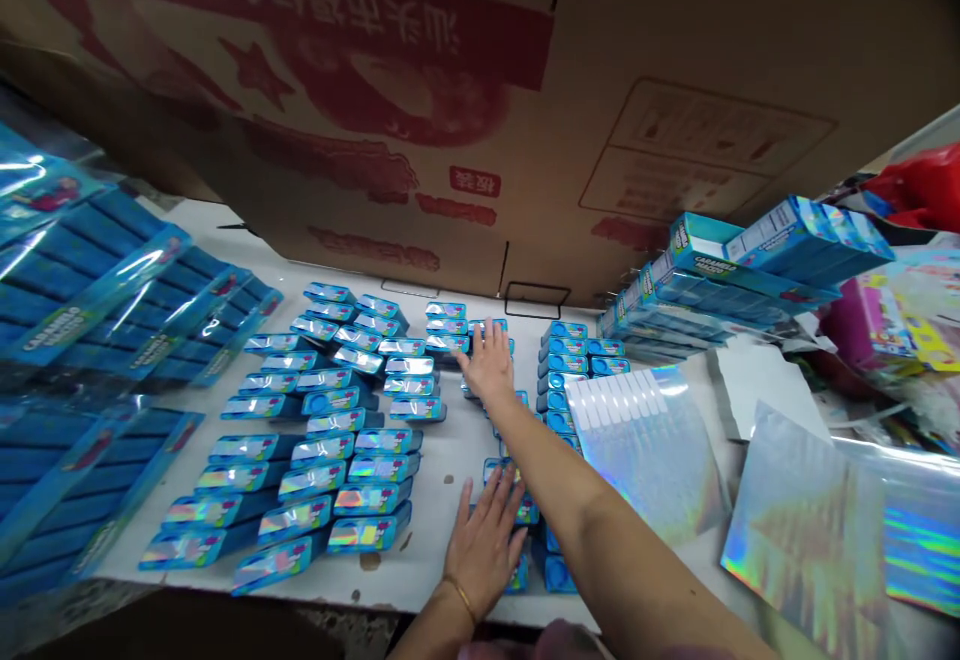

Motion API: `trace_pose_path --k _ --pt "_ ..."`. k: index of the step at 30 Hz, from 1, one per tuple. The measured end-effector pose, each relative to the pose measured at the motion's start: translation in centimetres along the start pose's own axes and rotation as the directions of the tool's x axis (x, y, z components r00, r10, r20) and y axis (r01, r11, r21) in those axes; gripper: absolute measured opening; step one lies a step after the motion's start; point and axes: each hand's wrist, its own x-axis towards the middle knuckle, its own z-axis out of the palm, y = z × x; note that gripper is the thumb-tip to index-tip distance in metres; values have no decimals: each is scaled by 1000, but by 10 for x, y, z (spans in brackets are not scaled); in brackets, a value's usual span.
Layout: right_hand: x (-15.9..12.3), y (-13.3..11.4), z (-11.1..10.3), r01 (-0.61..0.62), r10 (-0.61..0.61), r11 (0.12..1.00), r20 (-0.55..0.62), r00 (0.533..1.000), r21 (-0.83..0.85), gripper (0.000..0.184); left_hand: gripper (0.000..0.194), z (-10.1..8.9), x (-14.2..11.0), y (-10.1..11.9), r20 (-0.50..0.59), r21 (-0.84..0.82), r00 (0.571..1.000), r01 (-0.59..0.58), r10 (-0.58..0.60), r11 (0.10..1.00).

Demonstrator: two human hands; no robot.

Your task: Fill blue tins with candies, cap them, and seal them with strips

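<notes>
While a big cardboard carton (420, 110) w/ red print & Chinese characters fills the top of the view, everything else sits below or beside it. Under the carton's front edge runs a white work table (431, 540), scuffed & stained near the person's end. Left of the carton's lower edge lie shrink-wrapped bundles of blue pkgs (90, 290). Right of the carton's lower corner sit stacked blue boxes (712, 270), some tilted, & past them a pink box (855, 320) and a red bag (922, 185). Holographic foil sheets (802, 530) lie on the table right of the carton's lower corner, one partly under the R forearm (592, 510).

Directly below the carton, blue pkgs w/ shiny ends (375, 460) lie in loose rows on the table, angled, many touching side by side. R arm reaches out straight across the table, toward the carton. R hand (487, 365) is open, fingers spread, palm down, pressed on the far pkgs, nothing pinched. L hand (480, 550) is nearer the body, also open & spread, palm down, its thumb side against the near pkgs, nothing gripped. Thin gold bracelet (461, 600) on L wrist.
</notes>
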Motion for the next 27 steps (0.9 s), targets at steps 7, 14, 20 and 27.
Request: trace_pose_path --k 7,14,20,27 --pt "-41 25 -31 -13 14 990 -3 1000 137 58 70 -15 -12 -12 67 34 998 -7 4 999" --pt "-129 39 -27 109 -109 994 36 993 -14 71 76 -7 -27 6 127 39 990 -75 69 996" --pt "-129 17 -19 53 -54 998 6 999 25 68 64 -8 -35 -9 119 109 993 -25 12 994" --pt "-129 -9 -12 79 -86 984 39 996 157 64 60 -13 -48 -43 91 162 993 62 -77 985"
